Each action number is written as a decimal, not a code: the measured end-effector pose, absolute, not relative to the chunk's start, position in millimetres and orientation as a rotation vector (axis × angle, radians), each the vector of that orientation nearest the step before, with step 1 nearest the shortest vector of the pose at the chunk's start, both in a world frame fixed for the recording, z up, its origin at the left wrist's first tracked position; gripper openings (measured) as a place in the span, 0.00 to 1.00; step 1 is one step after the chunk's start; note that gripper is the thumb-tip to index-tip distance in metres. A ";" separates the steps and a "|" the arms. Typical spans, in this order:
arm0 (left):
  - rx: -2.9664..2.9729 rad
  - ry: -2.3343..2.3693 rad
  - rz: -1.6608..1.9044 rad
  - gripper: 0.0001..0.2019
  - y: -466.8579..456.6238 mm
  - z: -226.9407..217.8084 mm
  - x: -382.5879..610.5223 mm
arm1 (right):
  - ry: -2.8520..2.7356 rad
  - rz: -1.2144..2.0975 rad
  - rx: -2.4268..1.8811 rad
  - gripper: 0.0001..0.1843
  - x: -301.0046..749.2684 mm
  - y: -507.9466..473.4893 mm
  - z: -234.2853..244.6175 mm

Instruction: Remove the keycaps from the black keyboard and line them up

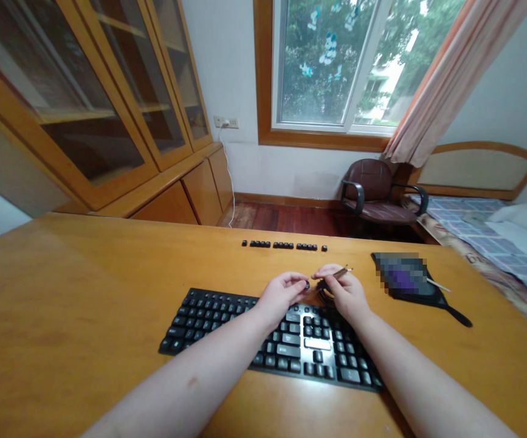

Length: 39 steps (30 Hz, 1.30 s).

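A black keyboard (245,328) lies on the wooden desk (85,292) in front of me, with some keys gone near its right middle, where bare metal shows. My left hand (281,295) hovers over the keyboard's far edge and pinches a small black keycap (307,284) between its fingertips. Close beside it, my right hand (343,289) is closed on a thin tool (341,273) whose tip points up and right. The two hands nearly touch. A row of removed keycaps (284,245) lies lined up near the desk's far edge.
A dark flat item with a blurred patch (404,277) and a black-handled brush (454,315) lie on the desk at right. Glass-door cabinets (108,109) stand at left. Beyond the desk are a brown armchair (375,191), a window and a bed (495,231).
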<state>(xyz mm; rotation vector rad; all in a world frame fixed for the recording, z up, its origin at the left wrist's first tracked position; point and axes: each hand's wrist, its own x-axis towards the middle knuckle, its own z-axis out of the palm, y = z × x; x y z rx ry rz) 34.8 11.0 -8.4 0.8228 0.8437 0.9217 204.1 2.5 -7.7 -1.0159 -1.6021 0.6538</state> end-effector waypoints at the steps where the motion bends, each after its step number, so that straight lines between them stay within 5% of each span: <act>1: 0.801 0.849 0.924 0.13 11.2 -8.6 34.7 | -1.600 0.618 -1.044 0.14 204.4 2.3 -8.5; 16: 0.963 0.823 0.918 0.21 12.8 -10.3 33.5 | -1.979 0.423 -1.117 0.09 207.5 0.5 -1.4; 26: 1.209 0.924 0.904 0.11 11.6 -23.5 38.0 | -1.894 -0.115 -1.826 0.16 282.6 81.0 -30.3; 39: 1.230 0.951 0.866 0.11 10.4 -22.6 37.6 | -1.864 -0.047 -1.936 0.21 292.7 105.7 -57.3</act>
